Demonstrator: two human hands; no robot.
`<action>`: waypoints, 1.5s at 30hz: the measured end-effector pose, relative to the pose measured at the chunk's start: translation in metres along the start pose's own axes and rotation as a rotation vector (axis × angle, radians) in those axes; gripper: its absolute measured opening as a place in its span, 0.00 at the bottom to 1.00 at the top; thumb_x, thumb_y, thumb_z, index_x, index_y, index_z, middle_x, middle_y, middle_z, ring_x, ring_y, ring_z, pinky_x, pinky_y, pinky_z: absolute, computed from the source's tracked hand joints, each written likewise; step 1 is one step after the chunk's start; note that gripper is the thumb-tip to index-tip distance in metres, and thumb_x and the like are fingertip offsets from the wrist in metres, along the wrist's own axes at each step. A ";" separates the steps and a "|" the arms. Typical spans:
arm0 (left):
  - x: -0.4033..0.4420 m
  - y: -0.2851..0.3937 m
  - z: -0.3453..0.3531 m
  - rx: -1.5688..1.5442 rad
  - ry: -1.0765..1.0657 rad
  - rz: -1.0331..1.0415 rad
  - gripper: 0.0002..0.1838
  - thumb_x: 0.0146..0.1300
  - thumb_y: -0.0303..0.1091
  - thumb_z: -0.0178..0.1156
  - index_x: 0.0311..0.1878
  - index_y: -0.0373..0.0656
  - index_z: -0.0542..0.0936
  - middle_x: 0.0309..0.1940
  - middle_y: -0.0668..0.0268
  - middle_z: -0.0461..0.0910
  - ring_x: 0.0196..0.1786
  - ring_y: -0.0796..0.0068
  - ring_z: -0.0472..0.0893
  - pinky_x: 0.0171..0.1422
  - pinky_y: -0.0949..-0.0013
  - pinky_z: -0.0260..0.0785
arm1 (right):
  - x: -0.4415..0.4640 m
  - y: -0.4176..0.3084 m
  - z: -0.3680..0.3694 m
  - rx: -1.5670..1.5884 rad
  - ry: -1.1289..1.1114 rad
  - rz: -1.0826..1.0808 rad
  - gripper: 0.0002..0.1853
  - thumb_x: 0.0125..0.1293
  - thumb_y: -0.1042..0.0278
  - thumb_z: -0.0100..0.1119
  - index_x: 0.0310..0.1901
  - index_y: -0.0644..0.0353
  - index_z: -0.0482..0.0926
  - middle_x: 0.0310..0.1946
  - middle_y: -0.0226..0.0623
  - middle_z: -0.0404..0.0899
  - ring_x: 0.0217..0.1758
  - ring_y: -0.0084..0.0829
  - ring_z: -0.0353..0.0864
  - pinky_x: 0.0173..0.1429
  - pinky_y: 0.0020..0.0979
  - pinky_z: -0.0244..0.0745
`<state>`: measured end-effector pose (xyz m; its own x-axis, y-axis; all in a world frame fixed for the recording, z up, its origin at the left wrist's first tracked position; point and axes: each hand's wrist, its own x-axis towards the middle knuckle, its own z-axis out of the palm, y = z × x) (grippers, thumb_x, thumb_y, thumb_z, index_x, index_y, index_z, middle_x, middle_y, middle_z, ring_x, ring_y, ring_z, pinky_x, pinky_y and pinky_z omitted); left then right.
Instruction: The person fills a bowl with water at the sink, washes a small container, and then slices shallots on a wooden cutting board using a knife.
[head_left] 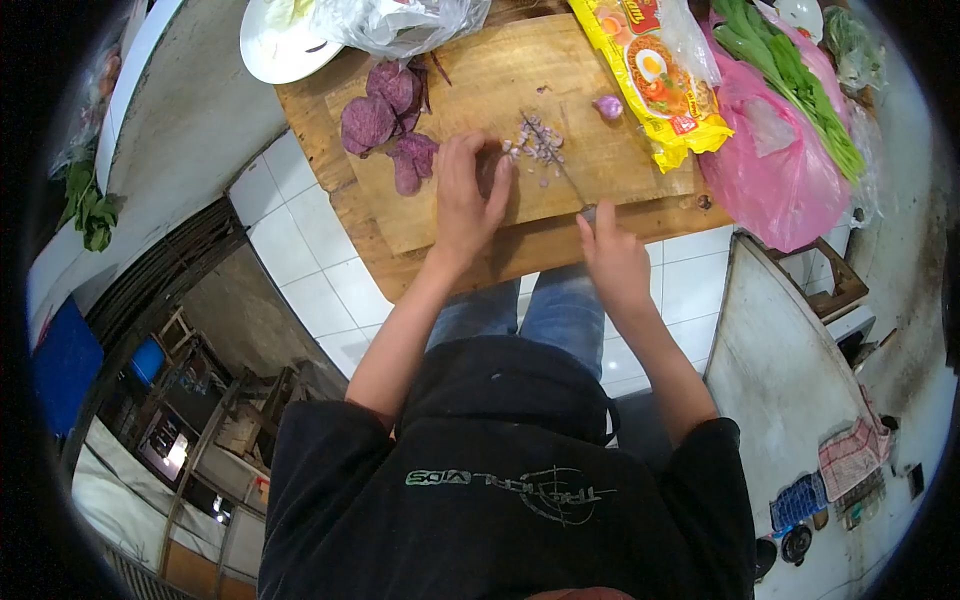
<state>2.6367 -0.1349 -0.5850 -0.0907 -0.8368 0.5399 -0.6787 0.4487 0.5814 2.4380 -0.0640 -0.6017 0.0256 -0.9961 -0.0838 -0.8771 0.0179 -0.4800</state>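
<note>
My right hand (613,255) is closed round the handle of a knife (572,185), whose thin blade slants away to the upper left. Finely chopped shallot (541,148) lies beside and under the blade on the wooden cutting board (450,85). My left hand (468,195) rests on the board just left of these bits, fingers bent and thumb apart, with nothing visible in it. Left of that hand are purple slices (368,124), possibly sweet potato. A small purple shallot (608,106) sits on the board beyond the knife.
A yellow instant noodle pack (655,80) covers the board's right side. Farther right, green leafy stalks (795,85) lie over a pink plastic bag (755,165). A white plate (275,55) and a clear plastic bag (400,25) are at the far left.
</note>
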 end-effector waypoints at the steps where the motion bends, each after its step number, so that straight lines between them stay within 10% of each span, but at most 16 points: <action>1: 0.001 0.004 -0.002 0.000 -0.004 -0.007 0.16 0.61 0.25 0.64 0.51 0.38 0.73 0.43 0.54 0.75 0.48 0.52 0.75 0.54 0.56 0.64 | -0.003 -0.001 -0.001 0.010 0.007 -0.007 0.16 0.75 0.52 0.52 0.46 0.58 0.68 0.19 0.53 0.79 0.24 0.59 0.81 0.25 0.55 0.74; 6: -0.005 0.024 -0.018 -0.051 -0.027 -0.081 0.17 0.60 0.26 0.65 0.52 0.39 0.73 0.43 0.54 0.75 0.48 0.52 0.75 0.56 0.56 0.65 | -0.025 -0.008 -0.031 0.408 0.110 -0.196 0.17 0.78 0.50 0.48 0.48 0.57 0.68 0.17 0.47 0.77 0.13 0.47 0.76 0.17 0.45 0.69; 9: -0.003 0.045 -0.037 -0.115 -0.080 -0.118 0.28 0.55 0.38 0.74 0.55 0.41 0.72 0.48 0.55 0.74 0.52 0.52 0.74 0.58 0.54 0.64 | -0.046 -0.023 -0.066 1.042 -0.466 0.250 0.18 0.79 0.47 0.44 0.46 0.56 0.67 0.14 0.34 0.68 0.08 0.29 0.65 0.12 0.33 0.61; 15: 0.007 0.085 -0.056 0.040 -0.074 0.165 0.54 0.34 0.62 0.80 0.63 0.45 0.68 0.59 0.54 0.66 0.59 0.50 0.68 0.62 0.49 0.61 | -0.082 -0.052 -0.114 1.367 -0.638 0.392 0.21 0.79 0.40 0.40 0.44 0.52 0.65 0.16 0.27 0.61 0.10 0.17 0.56 0.12 0.23 0.55; 24: 0.033 0.098 -0.068 0.094 -0.051 0.121 0.34 0.53 0.45 0.75 0.60 0.43 0.71 0.57 0.54 0.68 0.60 0.51 0.70 0.64 0.52 0.62 | -0.114 -0.054 -0.146 1.317 -0.648 0.415 0.21 0.79 0.41 0.39 0.41 0.52 0.64 0.16 0.24 0.59 0.11 0.15 0.55 0.12 0.21 0.54; 33: 0.020 0.114 -0.077 0.032 -0.140 0.030 0.10 0.60 0.28 0.66 0.45 0.43 0.80 0.53 0.58 0.73 0.56 0.54 0.73 0.60 0.56 0.66 | -0.119 -0.038 -0.131 0.283 0.052 0.004 0.16 0.77 0.52 0.49 0.48 0.60 0.68 0.21 0.59 0.78 0.24 0.62 0.79 0.26 0.55 0.73; 45: 0.006 0.115 -0.086 -0.016 -0.073 0.004 0.09 0.63 0.25 0.63 0.46 0.39 0.78 0.48 0.55 0.73 0.53 0.52 0.74 0.58 0.56 0.67 | -0.103 -0.021 -0.103 0.229 0.071 -0.044 0.18 0.76 0.52 0.50 0.49 0.61 0.67 0.18 0.56 0.77 0.25 0.60 0.80 0.27 0.54 0.75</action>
<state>2.6208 -0.0618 -0.4626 -0.1467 -0.8552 0.4971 -0.6666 0.4567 0.5891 2.4047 0.0298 -0.4932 0.0207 -0.9998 -0.0012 -0.7440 -0.0146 -0.6680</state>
